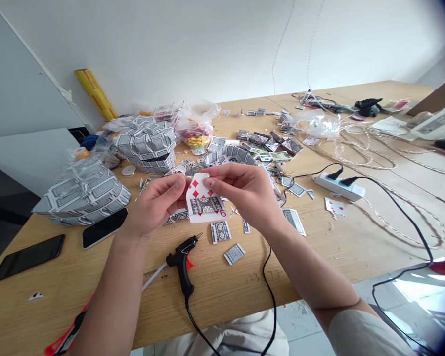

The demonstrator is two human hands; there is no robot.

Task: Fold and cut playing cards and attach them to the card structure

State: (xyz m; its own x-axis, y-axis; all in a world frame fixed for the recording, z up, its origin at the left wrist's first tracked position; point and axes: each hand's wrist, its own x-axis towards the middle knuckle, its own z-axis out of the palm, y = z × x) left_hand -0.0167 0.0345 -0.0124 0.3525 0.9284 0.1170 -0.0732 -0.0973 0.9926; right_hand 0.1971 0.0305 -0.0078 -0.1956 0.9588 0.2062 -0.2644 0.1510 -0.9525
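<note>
1. Site: a wooden table (222,291) against a white wall (207,49). Positions are taken from the hot glue gun (181,262).
2. Hot glue gun: lies on its side near the front edge, nozzle pointing away, a white glue stick (154,277) projecting from its rear. Placement presumably keeps it within quick reach.
3. Nearer than the gun, to its left: a red-and-black tool (68,336), partly hidden by the forearm; type not determinable.
4. Right of the gun: two loose patterned card pieces (220,231) (235,253), lying flat.
5. Just beyond the gun, raised above the table: a folded diamonds playing card (198,192). The left hand (159,202) is pinched on its left edge; the right hand (244,195) is clamped, thumb uppermost, on its upper right. The two-sided hold probably keeps the fold in shape.
6. Left of the gun: two smartphones (28,257) (106,227), apparently set aside.
7. Beyond the gun, right: a white power strip (340,185) with two black plugs.
8. Beyond the gun, left: two containers made of cards (89,193) (148,143); farther back, a yellow box (95,94) leans on the wall.
</note>
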